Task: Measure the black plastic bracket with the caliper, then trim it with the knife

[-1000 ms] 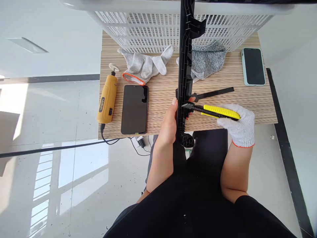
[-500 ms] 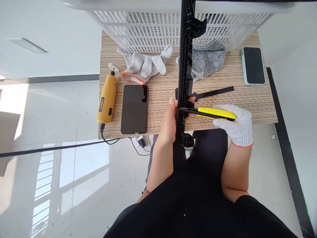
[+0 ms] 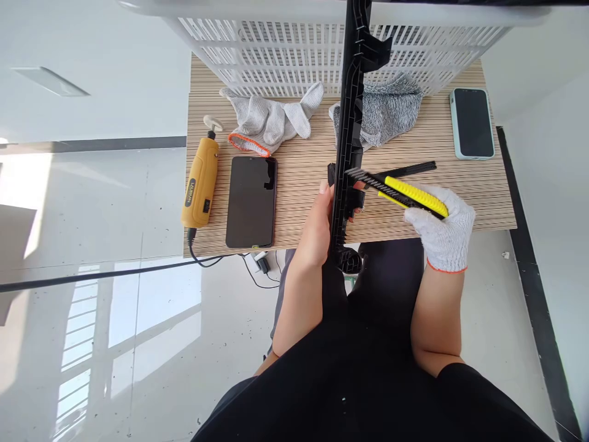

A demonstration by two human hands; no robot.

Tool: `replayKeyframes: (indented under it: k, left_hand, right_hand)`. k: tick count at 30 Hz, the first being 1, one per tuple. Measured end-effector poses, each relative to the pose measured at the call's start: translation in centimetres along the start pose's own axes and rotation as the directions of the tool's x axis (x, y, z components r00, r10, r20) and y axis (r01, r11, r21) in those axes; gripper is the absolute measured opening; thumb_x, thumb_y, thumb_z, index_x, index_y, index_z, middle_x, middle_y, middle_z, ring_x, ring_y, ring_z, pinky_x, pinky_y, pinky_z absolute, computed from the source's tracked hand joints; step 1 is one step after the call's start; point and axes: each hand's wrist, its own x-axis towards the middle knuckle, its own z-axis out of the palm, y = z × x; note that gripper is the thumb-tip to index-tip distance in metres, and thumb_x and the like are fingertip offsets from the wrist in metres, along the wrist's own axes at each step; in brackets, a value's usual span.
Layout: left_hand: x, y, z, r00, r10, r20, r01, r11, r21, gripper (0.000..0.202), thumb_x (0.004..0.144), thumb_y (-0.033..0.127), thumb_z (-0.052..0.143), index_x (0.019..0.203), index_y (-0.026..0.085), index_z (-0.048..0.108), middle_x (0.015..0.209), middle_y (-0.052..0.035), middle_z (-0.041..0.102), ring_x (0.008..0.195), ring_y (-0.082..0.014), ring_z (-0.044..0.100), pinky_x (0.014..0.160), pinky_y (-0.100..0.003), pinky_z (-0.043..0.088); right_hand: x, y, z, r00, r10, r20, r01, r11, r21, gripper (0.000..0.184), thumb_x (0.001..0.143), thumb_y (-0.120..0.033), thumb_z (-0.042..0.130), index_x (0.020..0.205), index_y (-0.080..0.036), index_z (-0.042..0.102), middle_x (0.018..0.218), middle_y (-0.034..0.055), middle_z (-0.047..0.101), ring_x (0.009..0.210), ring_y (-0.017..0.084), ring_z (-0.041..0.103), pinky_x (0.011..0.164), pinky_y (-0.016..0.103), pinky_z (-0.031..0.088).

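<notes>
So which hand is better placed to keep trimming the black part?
Probably the right hand: gloved, it grips the knife, whose tip sits at the black part. The bare left hand steadies that part.

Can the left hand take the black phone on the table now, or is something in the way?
Probably not now: the left hand grips the long black part. The black phone lies uncovered just left of it.

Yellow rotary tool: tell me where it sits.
The yellow rotary tool lies at the table's left edge in the head view, beside the dark phone.
</notes>
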Motion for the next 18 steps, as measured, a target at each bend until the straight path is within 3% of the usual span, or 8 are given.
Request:
replayKeyframes:
  k: [4, 6, 15, 18]
  left_hand:
    - [0.0, 0.0, 0.0, 1.0, -0.003, 0.016, 0.002, 0.999, 0.043, 0.061, 0.1, 0.061, 0.028, 0.124, 0.022, 0.067, 0.114, -0.0088, 0.07, 0.095, -0.0222, 0.066, 0.078, -0.035, 0.055]
    - [0.0, 0.0, 0.0, 1.0, -0.017, 0.013, 0.017, 0.998, 0.059, 0.06, 0.1, 0.061, 0.027, 0.127, 0.023, 0.065, 0.116, -0.0081, 0.07, 0.095, -0.0214, 0.066, 0.078, -0.034, 0.055]
    - [-0.1, 0.1, 0.1, 1.0, -0.015, 0.022, 0.013, 0.997, 0.072, 0.054, 0.099, 0.061, 0.035, 0.124, 0.022, 0.064, 0.118, -0.0075, 0.07, 0.097, -0.0205, 0.065, 0.08, -0.032, 0.053]
    - [-0.1, 0.1, 0.2, 1.0, -0.025, 0.018, 0.023, 0.998, 0.064, 0.054, 0.097, 0.063, 0.039, 0.118, 0.021, 0.066, 0.113, -0.0077, 0.07, 0.097, -0.0201, 0.065, 0.081, -0.032, 0.053]
  right_hand:
    - [0.0, -0.3, 0.2, 0.999, 0.014, 0.038, -0.014, 1.0, 0.004, 0.036, 0.062, -0.022, 0.085, 0.097, -0.022, 0.079, 0.073, -0.0021, 0.07, 0.057, 0.011, 0.059, 0.048, 0.023, 0.049]
    - [0.0, -0.2, 0.3, 1.0, 0.004, -0.006, -0.004, 1.0, 0.006, 0.035, 0.063, -0.021, 0.083, 0.098, -0.023, 0.079, 0.073, -0.0026, 0.07, 0.056, 0.01, 0.058, 0.048, 0.023, 0.048]
    - [0.1, 0.6, 0.1, 1.0, -0.025, -0.012, 0.025, 1.0, -0.011, 0.034, 0.068, -0.032, 0.082, 0.102, -0.031, 0.077, 0.08, -0.0013, 0.071, 0.061, 0.015, 0.064, 0.048, 0.028, 0.052]
    - [0.1, 0.8, 0.0, 0.998, -0.038, 0.049, 0.039, 0.999, -0.033, 0.034, 0.068, -0.035, 0.084, 0.101, -0.032, 0.077, 0.082, 0.0001, 0.072, 0.061, 0.017, 0.065, 0.047, 0.029, 0.053]
